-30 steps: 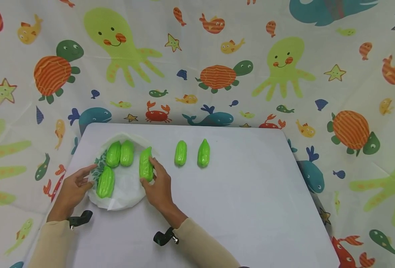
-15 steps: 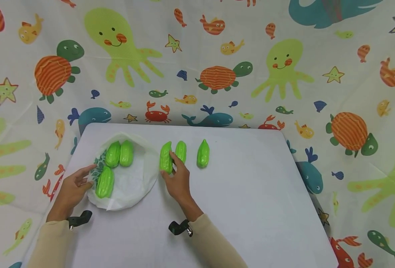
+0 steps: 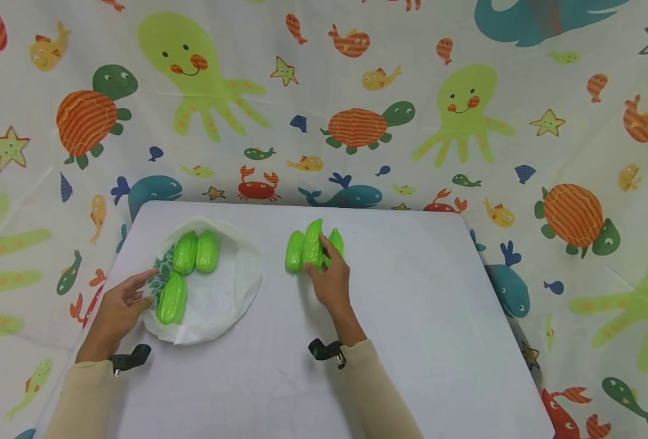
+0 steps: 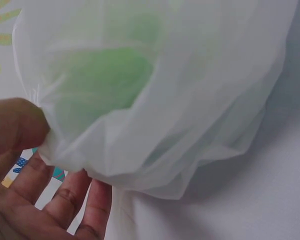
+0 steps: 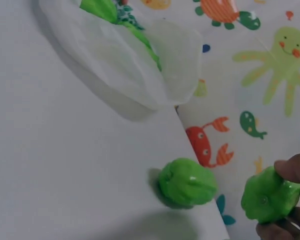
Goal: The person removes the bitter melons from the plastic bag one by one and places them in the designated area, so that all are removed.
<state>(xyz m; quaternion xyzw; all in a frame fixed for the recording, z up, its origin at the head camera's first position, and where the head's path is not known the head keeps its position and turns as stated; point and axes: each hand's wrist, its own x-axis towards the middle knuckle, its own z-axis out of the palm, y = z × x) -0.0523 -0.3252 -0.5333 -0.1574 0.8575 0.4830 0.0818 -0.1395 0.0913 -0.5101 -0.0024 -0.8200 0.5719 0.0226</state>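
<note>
My left hand pinches the left rim of a white plastic bag that has a green leaf print. In the left wrist view, thumb and fingers grip the thin film of the bag, and green shows through it. Three glossy green ribbed gourds lie inside, one of them a front gourd. My right hand holds another ribbed gourd by its side, tilted slightly. It is between two more gourds at the table's back: a left one and a pointed right one, partly hidden by my fingers.
A white-covered table extends to the right and front. Behind and around it hangs a cloth printed with sea animals. A black wrist camera is strapped to each forearm.
My right hand has carried its gourd rightward, out from over the bag, past the left table gourd to between the two on the table. My left hand stays at the bag's rim.
</note>
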